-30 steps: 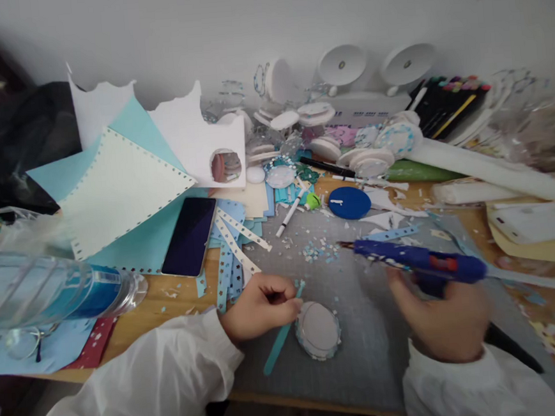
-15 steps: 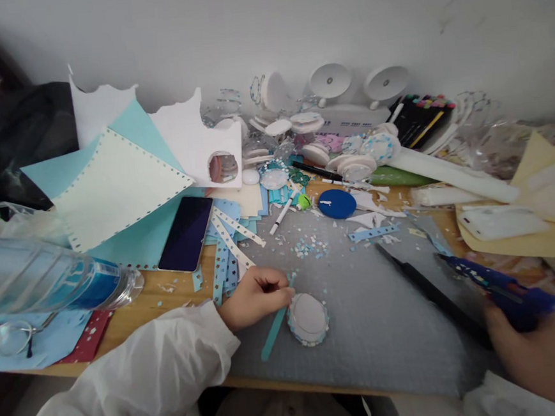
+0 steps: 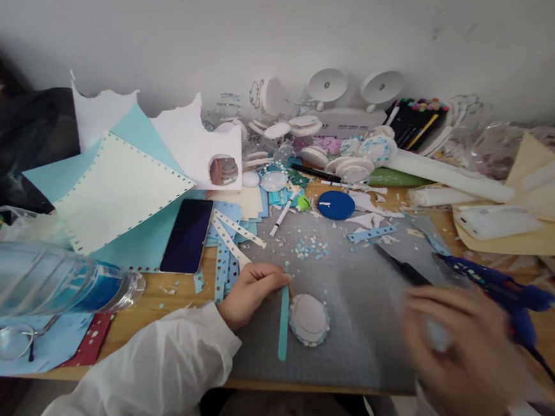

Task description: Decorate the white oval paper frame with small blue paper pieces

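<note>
My left hand (image 3: 258, 291) pinches the upper part of a teal craft stick (image 3: 284, 332) between thumb and fingers, with the stick's rounded end pointing toward me. Close to its right lies a small round white disc (image 3: 310, 319) edged with pale blue and white bits, flat on the grey cutting mat (image 3: 364, 329). My right hand (image 3: 461, 347) is blurred by motion over the mat's right side. A gap shows between its thumb and bent fingers, and no held object is visible. Behind it rests a blue glue gun (image 3: 499, 286) with its cord.
A black-handled tool (image 3: 404, 265) lies near the right hand. Paper scraps and confetti (image 3: 309, 247) dot the mat, with a blue oval lid (image 3: 335, 205) farther back. Leftward are a phone (image 3: 186, 235), a water bottle (image 3: 47, 277) and coloured paper sheets (image 3: 122, 188). White discs (image 3: 304, 126) crowd the wall.
My right hand has left the glue gun and moved left over the mat. In my left hand, the teal stick has swung more upright, its lower end shifting right beside the disc.
</note>
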Available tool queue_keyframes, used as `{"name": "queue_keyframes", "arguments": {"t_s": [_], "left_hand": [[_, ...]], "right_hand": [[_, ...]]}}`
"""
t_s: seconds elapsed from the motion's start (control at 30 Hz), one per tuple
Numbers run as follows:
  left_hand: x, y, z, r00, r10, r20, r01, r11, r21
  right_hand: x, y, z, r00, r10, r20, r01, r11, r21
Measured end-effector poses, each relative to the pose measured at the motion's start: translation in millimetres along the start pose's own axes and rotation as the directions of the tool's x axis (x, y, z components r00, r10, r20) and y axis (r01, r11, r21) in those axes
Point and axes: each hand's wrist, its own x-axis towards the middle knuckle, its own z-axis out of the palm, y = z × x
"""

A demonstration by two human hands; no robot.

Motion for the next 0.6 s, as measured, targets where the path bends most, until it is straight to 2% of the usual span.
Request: {"name": "queue_keyframes", "arguments": {"t_s": [0.07, 0.13, 0.23, 0.33, 0.37, 0.4, 0.47, 0.53, 0.57, 0.6], "left_hand": [[1, -1, -0.4, 1.000, 0.012, -0.028, -0.014, 0.998, -0.067], [1, 0, -0.1, 0.999, 0.015, -0.044, -0.021, 0.992, -0.125], [2, 0, 1.0, 0.999, 0.015, -0.037, -0.020, 0.988, -0.154], [2, 0, 2.0, 1.000, 0.011, -0.024, -0.014, 0.991, -0.132], [2, 0, 2.2, 1.000, 0.005, -0.027, -0.008, 0.993, -0.117], [2, 0, 2.2, 1.000, -0.003, -0.030, 0.000, 0.996, -0.095], [1, 0, 1.6, 0.999, 0.003, -0.036, -0.004, 1.000, -0.017], [0, 1, 0.2, 0.996, 0.088, 0.010, -0.088, 0.991, 0.102], [-1, 1, -0.6, 0.985, 0.157, 0.066, -0.166, 0.972, 0.168], [-2, 2, -1.3, 0.964, 0.229, 0.137, -0.256, 0.938, 0.235]], "right_hand": [[13, -20, 26, 0.980, -0.167, 0.112, 0.166, 0.986, 0.019], [28, -36, 49, 0.930, -0.318, 0.186, 0.309, 0.948, 0.078], [47, -51, 67, 0.870, -0.462, 0.171, 0.447, 0.887, 0.120], [58, -51, 72, 0.800, -0.585, 0.137, 0.573, 0.811, 0.119], [60, -48, 72, 0.790, -0.601, 0.119, 0.589, 0.799, 0.124], [62, -43, 71, 0.799, -0.594, 0.097, 0.580, 0.802, 0.141], [63, -30, 72, 0.861, -0.507, 0.041, 0.486, 0.844, 0.226], [59, -14, 74, 0.954, -0.298, -0.035, 0.292, 0.897, 0.332], [56, -5, 76, 0.984, -0.160, -0.075, 0.177, 0.910, 0.374], [52, 2, 78, 0.994, -0.025, -0.103, 0.065, 0.912, 0.405]]}}
